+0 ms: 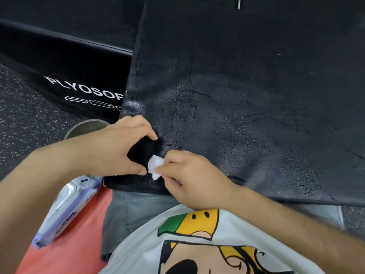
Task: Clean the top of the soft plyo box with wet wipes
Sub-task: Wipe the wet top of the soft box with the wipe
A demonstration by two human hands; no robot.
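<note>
Soft plyo box (246,86): black top across most of view, cracked in places, wet sheen and droplets over centre and near-L area.

Second box (79,62), black, upper L, butted against the first; white lettering "PLYOSOF" on side, rest cut off by the first box.

Floor (25,119): dark speckled rubber, far L.

White print shirt (142,252) and grey shorts (126,210) at bottom, pressed up to near edge of box.

Red surface (79,244) lower L, beside shorts; cannot tell what it is.

Wipes pack (65,210): pale purple/white, flat on the red surface, just below L forearm.

Round metal rim (87,126) on floor by near-L corner of box, partly hidden behind L wrist.

Left hand (120,149) at near-L corner of box top, fingers and thumb curled round a black item (142,153); identity unclear.

Right hand (189,175) on box top near front edge, fingertips pinching wet wipe.

Wet wipe (155,167): small white crumpled wad, btwn the two hands, touching L thumb tip, right at the black item.
</note>
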